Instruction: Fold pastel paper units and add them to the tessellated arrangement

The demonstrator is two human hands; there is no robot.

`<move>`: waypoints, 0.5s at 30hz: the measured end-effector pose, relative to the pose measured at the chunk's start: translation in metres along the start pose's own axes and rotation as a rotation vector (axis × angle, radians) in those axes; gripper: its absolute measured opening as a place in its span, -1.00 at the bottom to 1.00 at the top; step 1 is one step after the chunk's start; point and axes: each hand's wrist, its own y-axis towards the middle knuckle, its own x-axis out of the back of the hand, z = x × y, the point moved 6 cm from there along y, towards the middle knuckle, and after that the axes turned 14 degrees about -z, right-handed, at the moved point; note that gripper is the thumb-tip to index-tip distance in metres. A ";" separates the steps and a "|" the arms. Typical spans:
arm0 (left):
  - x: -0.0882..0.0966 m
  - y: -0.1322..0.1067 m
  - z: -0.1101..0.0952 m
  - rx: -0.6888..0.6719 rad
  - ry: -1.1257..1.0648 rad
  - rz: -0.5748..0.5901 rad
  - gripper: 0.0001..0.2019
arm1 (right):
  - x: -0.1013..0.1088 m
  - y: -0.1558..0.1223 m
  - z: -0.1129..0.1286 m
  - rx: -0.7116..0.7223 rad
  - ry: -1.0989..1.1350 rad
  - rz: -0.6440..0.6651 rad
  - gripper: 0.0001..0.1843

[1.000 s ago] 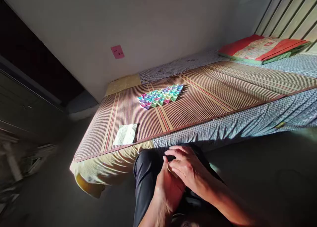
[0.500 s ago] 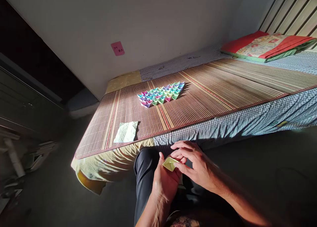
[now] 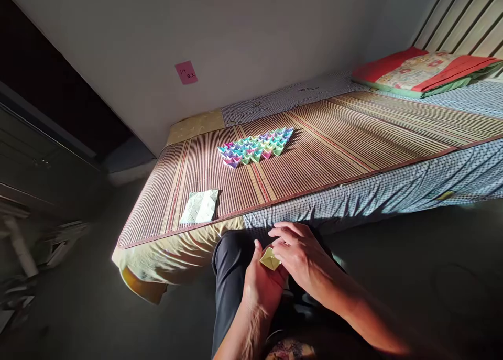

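A: What is the left hand (image 3: 262, 284) doing?

B: It's cupping a small pale-yellow folded-paper piece (image 3: 270, 259), palm turned up, with the thumb standing at the paper's left side. The hollow of the fold is facing upward.

A: And the right hand (image 3: 296, 250)?

B: That one is arching over from the right, its fingers half bent and covering the paper's right end. I can't tell whether the fingertips are pinching it, since the hand is hiding them.

A: Where is the paper sitting, then?

B: It's resting in the left hand, above the dark trousers (image 3: 230, 276) and near the front edge of the bed.

A: What's lying on the bed?

B: A brown striped slatted mat (image 3: 322, 150) is covering much of it. Close rows of small multicoloured paper boats (image 3: 255, 148) are standing on the mat, and a flat pale-green square of creased paper (image 3: 199, 206) is lying near the front edge. Farther right, a folded red, floral and green quilt (image 3: 424, 73) is resting on blue checked cloth (image 3: 393, 184).
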 end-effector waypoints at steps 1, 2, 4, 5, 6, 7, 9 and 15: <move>0.000 -0.001 0.000 -0.005 0.011 -0.009 -0.50 | -0.001 0.000 0.000 0.001 -0.016 0.019 -0.83; -0.001 -0.001 0.001 -0.006 0.020 -0.016 -0.50 | -0.001 0.000 0.000 0.000 -0.029 0.036 -0.83; -0.001 -0.002 0.002 0.002 0.027 -0.027 -0.50 | -0.001 0.000 -0.001 0.000 -0.044 0.065 -0.84; -0.001 -0.002 0.002 0.009 0.022 -0.031 -0.50 | -0.001 0.000 -0.002 0.000 -0.043 0.077 -0.85; -0.001 -0.002 0.002 0.013 0.016 -0.032 -0.51 | 0.000 0.000 -0.002 -0.005 -0.039 0.086 -0.85; -0.001 -0.002 0.002 0.016 0.013 -0.030 -0.51 | 0.001 0.000 -0.002 -0.009 -0.030 0.090 -0.85; -0.001 -0.001 0.002 0.018 0.014 -0.013 -0.52 | 0.004 0.001 -0.002 -0.011 -0.009 0.089 -0.84; 0.000 0.000 0.004 0.026 0.035 -0.005 -0.54 | 0.008 0.003 0.001 0.000 -0.007 0.110 -0.80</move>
